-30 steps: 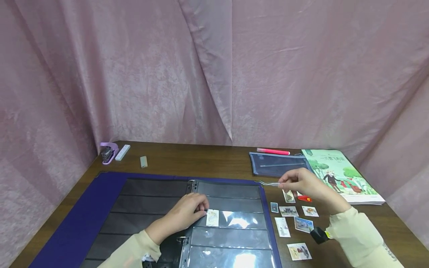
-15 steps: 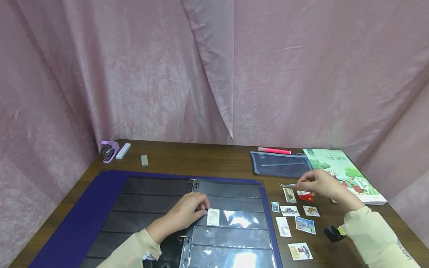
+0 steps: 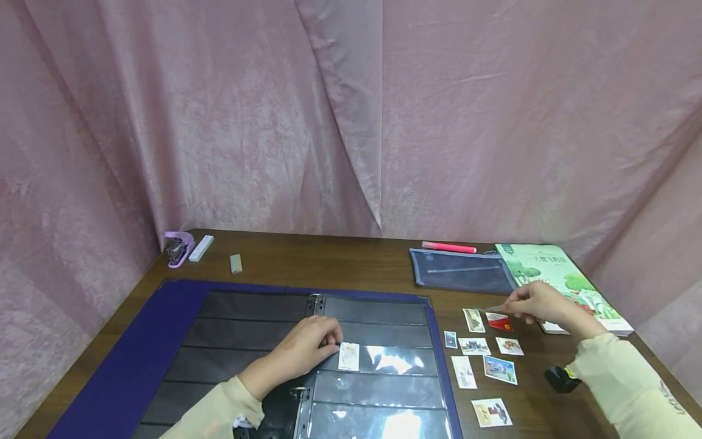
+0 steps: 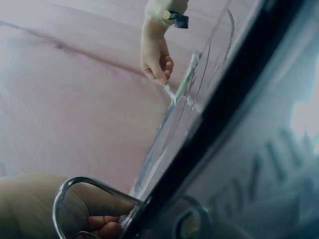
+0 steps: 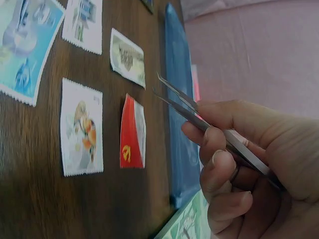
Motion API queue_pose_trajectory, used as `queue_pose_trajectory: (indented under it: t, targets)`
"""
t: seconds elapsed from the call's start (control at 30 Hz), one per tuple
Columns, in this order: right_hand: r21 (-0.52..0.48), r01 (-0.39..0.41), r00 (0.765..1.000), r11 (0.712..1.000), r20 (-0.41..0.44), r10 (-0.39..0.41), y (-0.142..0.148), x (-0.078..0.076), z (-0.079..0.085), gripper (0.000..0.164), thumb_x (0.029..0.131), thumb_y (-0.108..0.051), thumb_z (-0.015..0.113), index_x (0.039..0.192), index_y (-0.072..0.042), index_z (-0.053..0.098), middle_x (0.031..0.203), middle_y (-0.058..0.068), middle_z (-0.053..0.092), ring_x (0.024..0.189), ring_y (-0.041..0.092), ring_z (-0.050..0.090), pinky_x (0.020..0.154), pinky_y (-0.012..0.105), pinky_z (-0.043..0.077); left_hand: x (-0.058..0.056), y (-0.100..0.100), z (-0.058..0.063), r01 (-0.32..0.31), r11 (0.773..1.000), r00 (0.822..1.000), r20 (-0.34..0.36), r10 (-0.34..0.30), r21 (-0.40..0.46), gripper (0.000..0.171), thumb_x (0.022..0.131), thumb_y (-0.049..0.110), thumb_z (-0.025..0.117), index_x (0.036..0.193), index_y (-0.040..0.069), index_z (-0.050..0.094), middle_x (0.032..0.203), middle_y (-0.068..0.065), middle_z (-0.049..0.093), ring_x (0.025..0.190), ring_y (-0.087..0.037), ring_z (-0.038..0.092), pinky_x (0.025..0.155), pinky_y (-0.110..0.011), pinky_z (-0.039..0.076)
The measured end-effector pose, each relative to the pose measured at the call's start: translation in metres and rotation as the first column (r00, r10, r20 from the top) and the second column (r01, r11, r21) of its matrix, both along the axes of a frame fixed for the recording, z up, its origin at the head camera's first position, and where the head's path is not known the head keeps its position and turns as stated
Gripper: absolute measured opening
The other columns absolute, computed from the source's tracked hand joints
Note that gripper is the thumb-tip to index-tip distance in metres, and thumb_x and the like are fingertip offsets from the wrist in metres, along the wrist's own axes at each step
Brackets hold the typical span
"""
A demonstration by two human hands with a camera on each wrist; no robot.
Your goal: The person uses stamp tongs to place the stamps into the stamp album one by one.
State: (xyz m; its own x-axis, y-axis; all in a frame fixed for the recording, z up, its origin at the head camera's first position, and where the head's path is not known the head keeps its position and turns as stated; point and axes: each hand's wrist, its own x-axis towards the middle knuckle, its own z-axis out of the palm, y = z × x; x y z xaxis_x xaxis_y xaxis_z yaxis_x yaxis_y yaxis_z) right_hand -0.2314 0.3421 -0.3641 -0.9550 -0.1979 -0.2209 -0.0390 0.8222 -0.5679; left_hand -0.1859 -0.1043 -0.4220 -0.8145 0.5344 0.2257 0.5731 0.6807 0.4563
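Observation:
An open stamp album point(image 3: 126, 341) with dark pages and clear pockets lies on the table. My left hand point(image 3: 304, 347), fingers curled, pinches the clear pocket sheet beside a pale stamp point(image 3: 348, 356) in the right page. In the left wrist view, the left thumb and fingers point(image 4: 107, 211) meet at the sheet's edge, behind a metal binder ring point(image 4: 94, 181). My right hand point(image 3: 540, 305) holds metal tweezers point(image 5: 199, 119), their tips apart with nothing between them. Those tips hover near a red-and-white stamp point(image 5: 132, 132) and a greenish stamp point(image 5: 127, 58).
Several loose stamps point(image 3: 499, 369) lie right of the album. Behind them are a blue zip pouch point(image 3: 460, 271), a pink marker point(image 3: 448, 247) and a green-covered book point(image 3: 559, 280). A purple stapler point(image 3: 180, 249), a white bar point(image 3: 201, 248) and a small grey block point(image 3: 236, 263) stand at back left.
My right hand has moved rightward with the tweezers, from beside the album's top right corner to over the upper loose stamps. My left hand has stayed in place.

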Motion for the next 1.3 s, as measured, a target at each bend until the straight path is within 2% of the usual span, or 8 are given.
queue_pose_trajectory:
  t: [0.33,0.67,0.97,1.3]
  targets:
    - [-0.049,-0.004,0.996,0.999,0.091,0.008,0.013,-0.003,-0.006,0.028,0.081,-0.025,0.062,0.087,0.002,0.065,0.057,-0.006,0.049,0.045,0.003,0.043,0.04,0.022,0.037,-0.001,0.0,-0.001,0.001,1.0,1.0,0.006,-0.001,0.009,0.014,0.075,0.014,0.07,0.079,0.02,0.057,0.07,0.013,0.051,0.071,-0.003,0.045,0.069,-0.022,0.038]
    - [-0.122,-0.04,0.982,0.992,0.177,0.061,0.022,-0.006,-0.01,0.03,0.083,-0.022,0.06,0.09,0.006,0.062,0.056,-0.009,0.046,0.044,0.001,0.041,0.04,0.018,0.035,0.0,0.0,0.001,0.005,1.0,1.0,0.015,-0.005,0.016,0.014,0.075,0.013,0.069,0.079,0.019,0.057,0.07,0.013,0.051,0.071,-0.002,0.045,0.071,-0.024,0.038]
    - [-0.169,-0.086,0.979,0.982,0.169,0.115,0.026,-0.008,-0.016,0.029,0.084,-0.02,0.059,0.093,0.007,0.062,0.057,-0.01,0.047,0.045,0.001,0.043,0.04,0.018,0.035,0.0,0.0,0.002,0.001,1.0,1.0,0.031,-0.002,0.021,0.014,0.075,0.012,0.069,0.079,0.019,0.057,0.07,0.013,0.052,0.071,-0.003,0.046,0.069,-0.022,0.038]
    - [-0.18,-0.084,0.983,0.98,0.148,0.112,0.025,-0.006,-0.02,0.029,0.083,-0.02,0.061,0.095,0.006,0.063,0.057,-0.011,0.048,0.046,0.0,0.044,0.038,0.016,0.031,-0.001,0.0,0.0,0.005,1.0,0.999,0.032,-0.006,0.026,0.014,0.075,0.012,0.069,0.079,0.018,0.057,0.07,0.012,0.051,0.07,-0.003,0.045,0.068,-0.021,0.038]
